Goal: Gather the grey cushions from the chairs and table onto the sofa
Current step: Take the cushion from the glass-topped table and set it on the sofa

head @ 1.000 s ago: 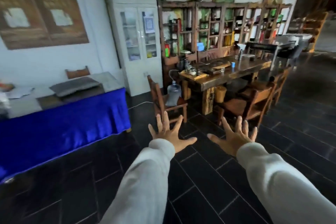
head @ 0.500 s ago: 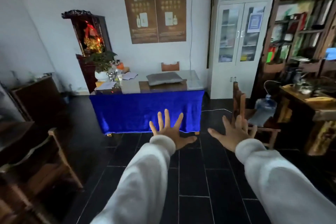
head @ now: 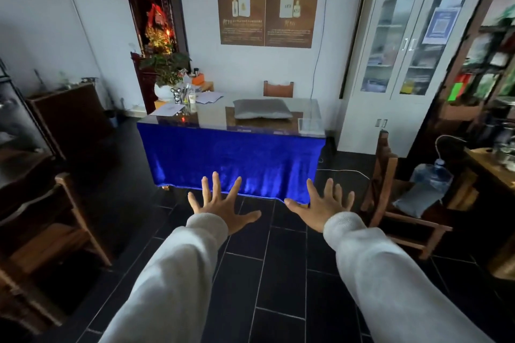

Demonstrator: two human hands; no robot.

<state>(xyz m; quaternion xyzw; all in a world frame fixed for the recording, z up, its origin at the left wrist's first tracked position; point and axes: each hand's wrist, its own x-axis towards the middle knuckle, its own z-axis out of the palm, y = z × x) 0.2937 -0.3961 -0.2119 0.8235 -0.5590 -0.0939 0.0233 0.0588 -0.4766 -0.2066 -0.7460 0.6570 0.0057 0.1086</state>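
Note:
A grey cushion lies flat on the glass-topped table draped in blue cloth, straight ahead. A second grey cushion rests on the seat of a wooden chair at the right. My left hand and my right hand are stretched out in front of me over the dark tiled floor, fingers spread, palms down, holding nothing. Both hands are well short of the table and apart from either cushion. No sofa is clearly in view.
A potted plant, papers and small items crowd the table's left end. A water jug stands by the right chair. A white glass-door cabinet is at the back right, a wooden chair at the left, a red shrine behind.
The view has swung left from the long wooden tea table to face the blue-draped table, which now looks closer. Both hands stay spread and empty.

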